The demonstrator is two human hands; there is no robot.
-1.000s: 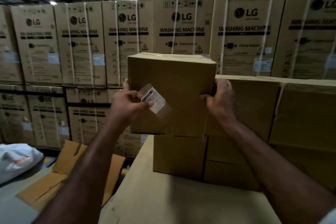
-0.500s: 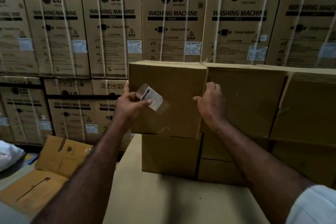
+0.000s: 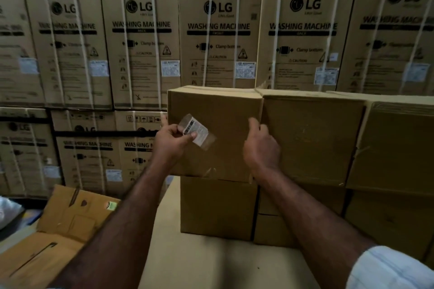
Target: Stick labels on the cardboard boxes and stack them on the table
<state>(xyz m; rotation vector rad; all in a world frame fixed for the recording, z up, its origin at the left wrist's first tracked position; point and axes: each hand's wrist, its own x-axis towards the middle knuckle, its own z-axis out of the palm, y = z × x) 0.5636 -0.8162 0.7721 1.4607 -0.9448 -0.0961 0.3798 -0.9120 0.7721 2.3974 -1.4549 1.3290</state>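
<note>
Top box [image 3: 223,105] has dropped flush beside its neighbour [image 3: 312,138], so it's stacked. Left hand [image 3: 171,145] pinches the label [image 3: 200,129] at 9 o'clock. Right hand [image 3: 260,150] is curled at 3 o'clock, can't tell if it's gripping.

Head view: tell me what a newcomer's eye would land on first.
First, the wall of LG washing machine cartons filling the background. Then, centre frame, the left hand pinching a barcode label in front of the top cardboard box stacked on the table, with the right hand at that box's right edge.

Brown cardboard box [image 3: 223,105], white barcoded label [image 3: 195,128]
</note>
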